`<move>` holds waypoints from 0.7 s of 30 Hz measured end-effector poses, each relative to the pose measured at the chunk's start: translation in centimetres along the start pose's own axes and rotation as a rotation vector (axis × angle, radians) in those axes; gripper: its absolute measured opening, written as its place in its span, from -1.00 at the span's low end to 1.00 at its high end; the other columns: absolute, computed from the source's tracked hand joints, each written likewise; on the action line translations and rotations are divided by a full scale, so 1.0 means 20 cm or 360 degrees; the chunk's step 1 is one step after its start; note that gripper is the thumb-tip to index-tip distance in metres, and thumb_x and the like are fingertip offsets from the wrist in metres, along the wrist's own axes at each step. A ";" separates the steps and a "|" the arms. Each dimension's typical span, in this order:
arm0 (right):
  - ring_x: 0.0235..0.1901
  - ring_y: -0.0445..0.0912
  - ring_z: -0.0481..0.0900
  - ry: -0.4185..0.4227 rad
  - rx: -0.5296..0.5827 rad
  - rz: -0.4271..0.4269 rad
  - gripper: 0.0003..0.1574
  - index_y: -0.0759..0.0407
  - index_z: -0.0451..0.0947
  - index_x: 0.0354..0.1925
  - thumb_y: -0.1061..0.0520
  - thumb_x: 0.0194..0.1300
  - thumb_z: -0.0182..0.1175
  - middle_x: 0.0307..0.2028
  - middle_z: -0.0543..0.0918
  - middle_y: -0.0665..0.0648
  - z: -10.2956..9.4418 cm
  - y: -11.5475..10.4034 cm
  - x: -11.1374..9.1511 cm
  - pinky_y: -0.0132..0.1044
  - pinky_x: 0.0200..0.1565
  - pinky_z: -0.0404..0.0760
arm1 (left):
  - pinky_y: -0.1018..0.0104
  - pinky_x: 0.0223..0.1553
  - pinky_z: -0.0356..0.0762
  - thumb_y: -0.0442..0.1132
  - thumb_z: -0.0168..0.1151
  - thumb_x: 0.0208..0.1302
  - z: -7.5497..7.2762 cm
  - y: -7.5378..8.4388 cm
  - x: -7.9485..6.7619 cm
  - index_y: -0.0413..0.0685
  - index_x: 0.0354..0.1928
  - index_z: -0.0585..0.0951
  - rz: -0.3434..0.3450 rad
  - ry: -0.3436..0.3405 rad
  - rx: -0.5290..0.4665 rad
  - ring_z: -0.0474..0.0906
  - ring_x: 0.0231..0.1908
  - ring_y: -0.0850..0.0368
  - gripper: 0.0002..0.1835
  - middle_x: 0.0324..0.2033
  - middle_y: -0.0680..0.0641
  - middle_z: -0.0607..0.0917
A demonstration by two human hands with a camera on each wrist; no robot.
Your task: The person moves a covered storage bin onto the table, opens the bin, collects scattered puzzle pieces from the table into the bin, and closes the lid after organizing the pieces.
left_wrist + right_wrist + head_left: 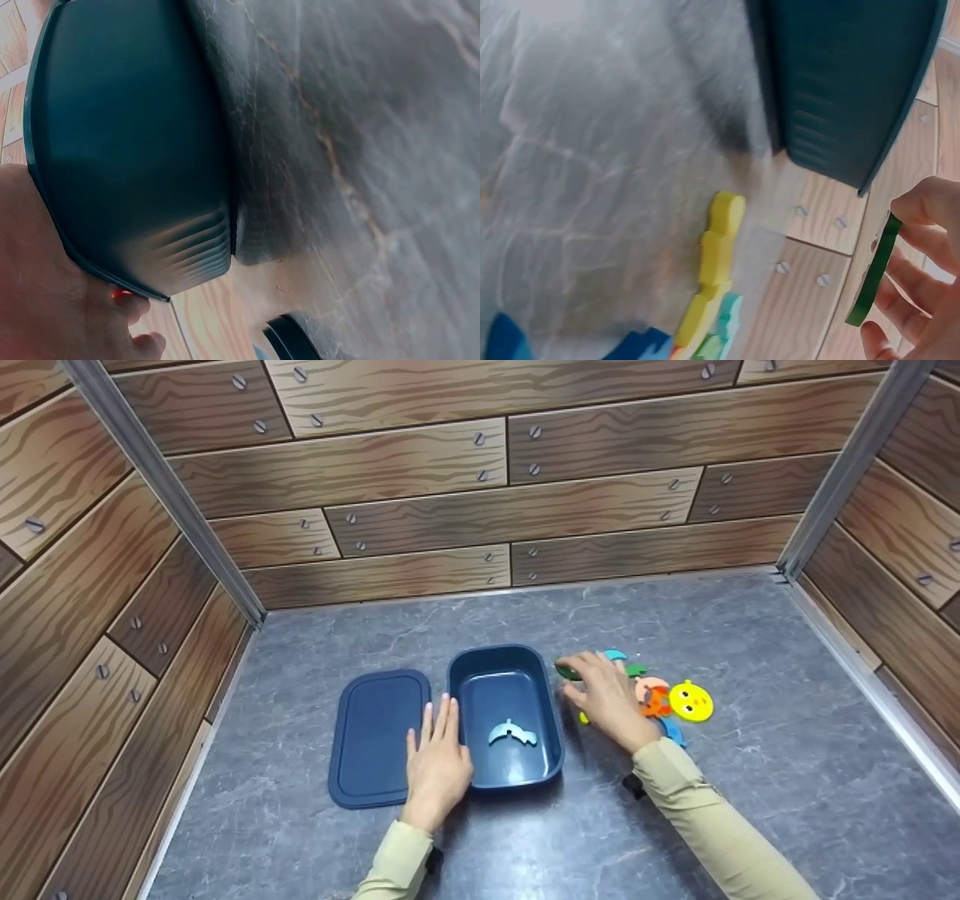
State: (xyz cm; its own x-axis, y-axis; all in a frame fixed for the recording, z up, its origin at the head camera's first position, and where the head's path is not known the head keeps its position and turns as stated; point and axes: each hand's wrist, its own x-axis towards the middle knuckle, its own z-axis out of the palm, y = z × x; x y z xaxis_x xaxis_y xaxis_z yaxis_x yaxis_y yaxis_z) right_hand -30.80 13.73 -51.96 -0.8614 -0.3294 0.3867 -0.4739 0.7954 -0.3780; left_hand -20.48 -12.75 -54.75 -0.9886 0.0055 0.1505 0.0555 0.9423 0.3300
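A dark blue plastic box (555, 727) stands on the table with a light blue flat animal-shaped piece (512, 733) lying in it. My left hand (439, 769) rests along the box's left rim, its fingers straight. To the right of the box, my right hand (609, 701) pinches a green flat piece (875, 274) between thumb and fingers, lifted off the table. Beneath and beside that hand lies a group of flat coloured pieces, among them a round yellow face (691, 701), an orange piece (657, 702) and a blue piece (673, 731). The hand partly hides them.
The box's dark blue lid (375, 742) lies flat just left of the box. A yellow wavy-edged piece (714, 255) is on the table near the box's right side. Wood-patterned walls (420, 487) enclose the grey marbled table (285, 847) at the back and sides.
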 end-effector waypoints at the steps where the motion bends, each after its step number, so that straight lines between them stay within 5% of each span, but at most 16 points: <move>1: -0.14 0.04 0.47 0.0007 0.0003 -0.0012 -0.59 0.07 0.63 0.10 0.11 0.27 0.32 -0.05 0.64 0.11 0.00 -0.01 0.00 -0.04 -0.12 0.31 | -0.24 0.38 -0.08 -0.19 -0.02 0.42 0.00 0.00 0.00 -0.05 0.54 0.11 0.0000 0.0000 0.0000 -0.17 0.50 -0.05 -0.31 0.53 0.02 0.03; 21: -0.17 -0.03 0.49 0.0130 0.0067 -0.0211 -0.60 0.06 0.66 0.06 0.17 0.22 0.36 -0.06 0.66 0.02 -0.06 -0.14 0.00 -0.15 -0.21 0.27 | -0.26 0.37 -0.06 -0.22 0.00 0.40 0.00 0.00 -0.01 -0.06 0.54 0.13 0.0017 0.0056 -0.0026 -0.15 0.50 -0.03 -0.32 0.52 0.01 0.06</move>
State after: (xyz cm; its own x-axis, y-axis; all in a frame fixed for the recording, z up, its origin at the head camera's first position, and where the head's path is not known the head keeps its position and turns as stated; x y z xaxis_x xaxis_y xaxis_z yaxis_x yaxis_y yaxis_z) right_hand -29.26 12.08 -49.93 -0.7739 -0.3864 0.5018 -0.5912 0.7249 -0.3536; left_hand -20.29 -12.76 -54.83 -0.9824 0.0034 0.1868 0.0685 0.9367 0.3434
